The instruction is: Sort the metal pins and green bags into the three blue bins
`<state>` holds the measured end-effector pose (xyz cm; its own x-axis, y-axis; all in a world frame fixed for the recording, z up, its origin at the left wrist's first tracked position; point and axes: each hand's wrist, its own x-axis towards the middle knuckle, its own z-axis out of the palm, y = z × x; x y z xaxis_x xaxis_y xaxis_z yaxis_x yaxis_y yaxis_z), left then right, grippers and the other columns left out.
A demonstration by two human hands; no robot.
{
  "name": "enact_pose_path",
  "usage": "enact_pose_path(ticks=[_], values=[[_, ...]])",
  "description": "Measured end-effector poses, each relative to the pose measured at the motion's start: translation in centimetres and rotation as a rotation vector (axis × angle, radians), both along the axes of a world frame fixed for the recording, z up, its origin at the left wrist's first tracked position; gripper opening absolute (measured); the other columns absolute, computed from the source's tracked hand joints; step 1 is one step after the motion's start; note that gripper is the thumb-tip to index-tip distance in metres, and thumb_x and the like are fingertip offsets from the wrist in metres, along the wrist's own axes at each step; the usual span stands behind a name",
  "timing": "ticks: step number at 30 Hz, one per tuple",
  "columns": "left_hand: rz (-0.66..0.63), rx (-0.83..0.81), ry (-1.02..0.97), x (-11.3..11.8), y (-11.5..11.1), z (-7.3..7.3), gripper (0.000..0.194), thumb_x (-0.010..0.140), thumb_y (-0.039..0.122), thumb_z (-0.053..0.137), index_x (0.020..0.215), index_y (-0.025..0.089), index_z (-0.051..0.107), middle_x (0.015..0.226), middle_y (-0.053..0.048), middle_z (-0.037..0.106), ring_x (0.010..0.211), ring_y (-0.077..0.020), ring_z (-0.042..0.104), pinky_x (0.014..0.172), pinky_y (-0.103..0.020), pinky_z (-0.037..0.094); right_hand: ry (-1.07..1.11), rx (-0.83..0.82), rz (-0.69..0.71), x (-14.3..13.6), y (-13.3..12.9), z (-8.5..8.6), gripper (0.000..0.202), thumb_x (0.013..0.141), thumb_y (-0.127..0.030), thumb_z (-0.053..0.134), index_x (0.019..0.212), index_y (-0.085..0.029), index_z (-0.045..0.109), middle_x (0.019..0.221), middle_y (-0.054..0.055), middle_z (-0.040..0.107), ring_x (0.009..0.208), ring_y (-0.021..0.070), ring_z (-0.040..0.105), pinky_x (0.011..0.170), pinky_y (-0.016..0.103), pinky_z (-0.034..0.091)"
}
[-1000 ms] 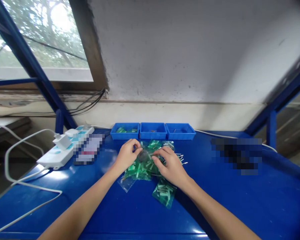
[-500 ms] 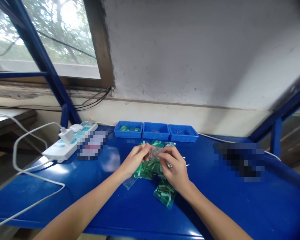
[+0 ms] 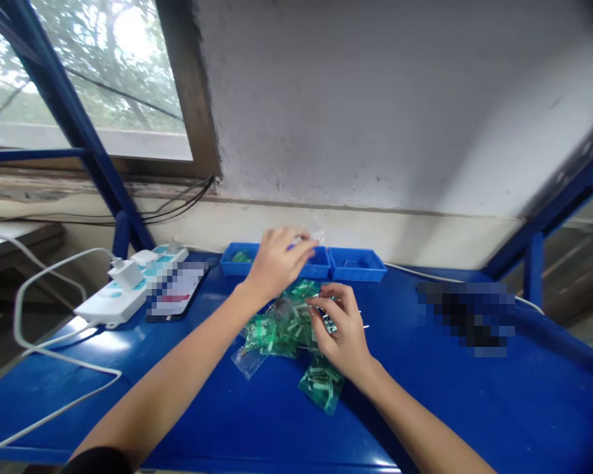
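Observation:
My left hand [image 3: 281, 260] is raised over the middle blue tray [image 3: 320, 262], its fingers bent together. A small clear plastic bag [image 3: 318, 235] shows at its fingertips, blurred by motion. Lower and to the right, my right hand [image 3: 343, 326] hovers at the heap of green plastic packets [image 3: 279, 332]. Its thumb and index fingertips come together in a pinch, and whatever may be between them is too small to make out. Pale thin pieces show inside the packets. One green packet [image 3: 322, 385] lies nearer to me, and a clear bag [image 3: 248, 361] lies at the heap's left edge.
The left blue tray [image 3: 234, 268] contains green pieces; the right blue tray [image 3: 357, 273] stands beside the middle one. A white power strip [image 3: 109, 304] with a cable and a phone [image 3: 178, 293] are on the left. A blurred dark object [image 3: 469, 316] lies at right on the blue table [image 3: 425, 408].
My left hand has moved up and away from my right hand, carrying the clear bag over the middle tray. My right hand has stayed near the green packets.

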<state>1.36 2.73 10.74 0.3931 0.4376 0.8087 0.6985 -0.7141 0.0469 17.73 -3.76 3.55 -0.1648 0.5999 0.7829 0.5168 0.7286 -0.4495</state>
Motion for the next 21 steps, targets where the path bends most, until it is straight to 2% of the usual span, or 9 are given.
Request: enact_pose_path(ticks=[2,3,5,8,11,13,16,18,21], values=[[-0.024,-0.365,0.204,-0.5,0.4,-3.3,0.018,0.086,0.027,0.054,0.100,0.022,0.065,0.101,-0.006,0.064,0.095,-0.0216,0.058,0.084,-0.036,0.043,-0.009,-0.017,-0.014,0.1,0.1,0.1,0.019,0.083,-0.016,0.052,0.098,-0.023,0.062,0.103,0.009,0.045,0.098,0.0212,0.052,0.076,0.036,0.050],[0.015,-0.526,0.206,-1.1,0.4,-4.8,0.018,0.087,0.026,0.051,0.097,0.021,0.066,0.096,-0.006,0.065,0.088,-0.0196,0.060,0.078,-0.032,0.044,-0.018,-0.031,-0.019,0.2,0.1,0.2,0.018,0.083,-0.017,0.051,0.097,-0.023,0.062,0.103,0.009,0.046,0.098,0.0215,0.052,0.075,0.035,0.050],[0.157,-0.708,0.178,-2.6,-0.1,-7.3,0.021,0.088,0.030,0.048,0.089,0.021,0.066,0.087,-0.005,0.065,0.080,-0.0200,0.061,0.071,-0.031,0.044,-0.048,-0.065,-0.018,0.3,0.0,0.3,0.017,0.084,-0.020,0.051,0.096,-0.022,0.063,0.102,0.009,0.047,0.097,0.0214,0.053,0.075,0.035,0.050],[0.265,-0.836,0.160,-4.2,-0.9,-9.0,0.024,0.079,0.043,0.057,0.088,0.022,0.065,0.089,-0.005,0.063,0.081,-0.0233,0.061,0.068,-0.031,0.043,-0.112,-0.116,0.013,0.2,-0.1,0.2,0.016,0.085,-0.022,0.050,0.095,-0.021,0.063,0.099,0.009,0.049,0.093,0.0205,0.053,0.078,0.036,0.049],[0.267,-0.899,0.082,-4.1,-0.9,-9.4,0.015,0.074,0.033,0.062,0.083,0.021,0.062,0.085,-0.004,0.063,0.081,-0.0219,0.061,0.067,-0.030,0.043,-0.174,-0.174,0.048,-0.2,-0.1,-0.2,0.017,0.087,-0.024,0.048,0.094,-0.020,0.063,0.096,0.009,0.051,0.091,0.0205,0.053,0.078,0.036,0.047],[0.245,-0.887,0.015,-3.5,-0.9,-9.3,0.007,0.073,0.023,0.061,0.079,0.020,0.059,0.080,-0.001,0.063,0.077,-0.0186,0.060,0.065,-0.027,0.043,-0.189,-0.221,0.059,-0.4,0.1,-0.5,0.018,0.087,-0.025,0.048,0.093,-0.019,0.063,0.092,0.009,0.052,0.090,0.0207,0.053,0.078,0.036,0.046],[0.126,-0.682,-0.128,-2.6,-1.9,-8.7,0.005,0.077,0.015,0.055,0.080,0.020,0.055,0.079,0.000,0.059,0.071,-0.0140,0.056,0.064,-0.025,0.043,-0.098,-0.384,0.079,-0.6,0.4,-0.5,0.021,0.087,-0.032,0.048,0.092,-0.019,0.064,0.084,0.006,0.058,0.082,0.0185,0.055,0.072,0.032,0.046],[-0.008,-0.506,-0.192,-2.3,-2.9,-8.2,0.007,0.080,0.013,0.051,0.082,0.020,0.055,0.083,-0.001,0.057,0.073,-0.0133,0.055,0.066,-0.024,0.044,0.054,-0.577,0.126,-0.7,0.6,-0.3,0.026,0.088,-0.039,0.047,0.090,-0.019,0.064,0.075,0.003,0.060,0.070,0.0152,0.055,0.062,0.028,0.044],[-0.156,-0.313,-0.166,-1.9,-4.3,-7.7,0.013,0.084,0.012,0.048,0.083,0.020,0.059,0.085,-0.003,0.055,0.080,-0.0147,0.055,0.072,-0.027,0.046,0.340,-0.824,0.223,-0.9,0.7,0.0,0.033,0.084,-0.046,0.051,0.086,-0.016,0.063,0.063,0.000,0.057,0.057,0.0117,0.051,0.050,0.023,0.038]])
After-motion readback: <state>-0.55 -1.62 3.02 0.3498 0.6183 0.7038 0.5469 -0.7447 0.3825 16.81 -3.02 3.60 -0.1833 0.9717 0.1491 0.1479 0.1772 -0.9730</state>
